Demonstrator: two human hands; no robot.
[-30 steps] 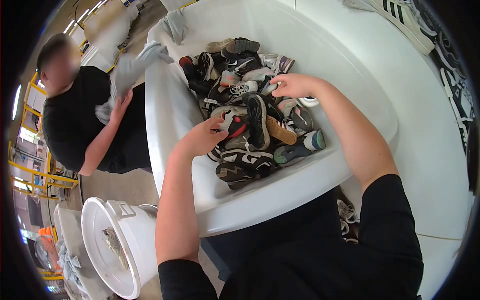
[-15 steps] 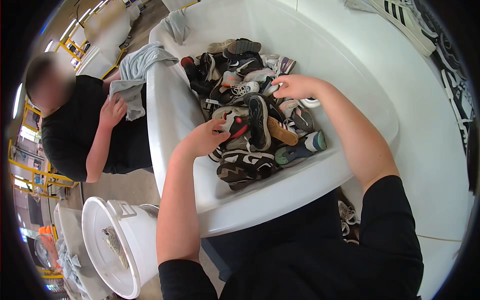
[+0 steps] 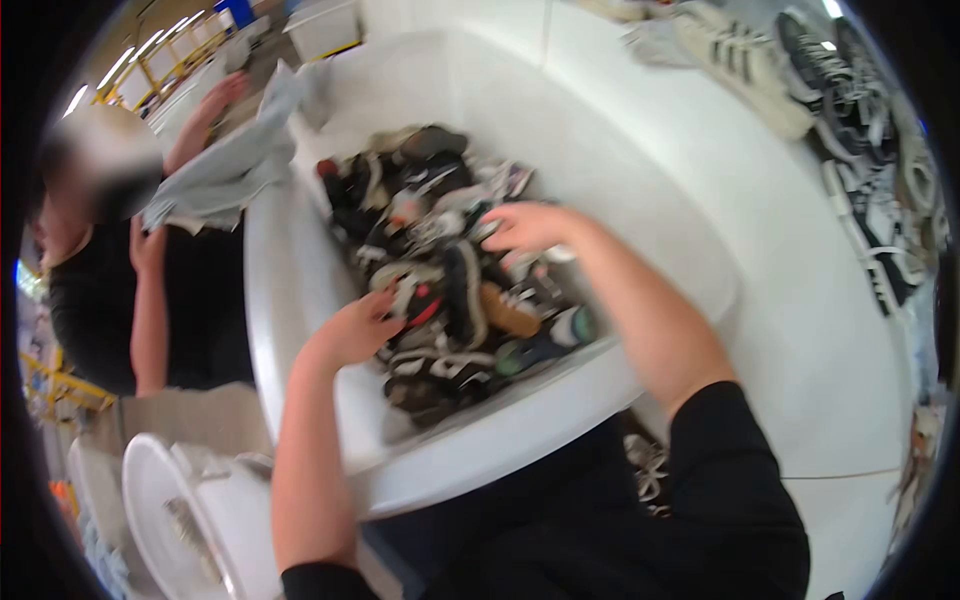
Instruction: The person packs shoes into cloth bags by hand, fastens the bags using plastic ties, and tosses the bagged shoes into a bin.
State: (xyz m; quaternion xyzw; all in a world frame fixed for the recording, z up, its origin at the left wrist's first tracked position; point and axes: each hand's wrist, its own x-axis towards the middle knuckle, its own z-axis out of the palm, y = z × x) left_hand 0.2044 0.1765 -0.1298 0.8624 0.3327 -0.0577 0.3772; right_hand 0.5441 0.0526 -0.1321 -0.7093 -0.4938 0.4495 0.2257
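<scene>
Several fingers of the left hand curve loosely, parted from the thumb, beside a grey shoe with red and black parts; whether they touch it is unclear. The right hand is bent over a pale shoe, and blur hides whether it grips. Between the 2 hands, a black shoe lies lengthwise beside a tan-soled shoe. These 4 belong to a jumbled shoe pile inside a large white basin. To its right, a white worktop carries more footwear, including a cream shoe with 3 dark stripes. Across the basin, 1 other person handles a grey cloth. Below stands a white bucket.
</scene>
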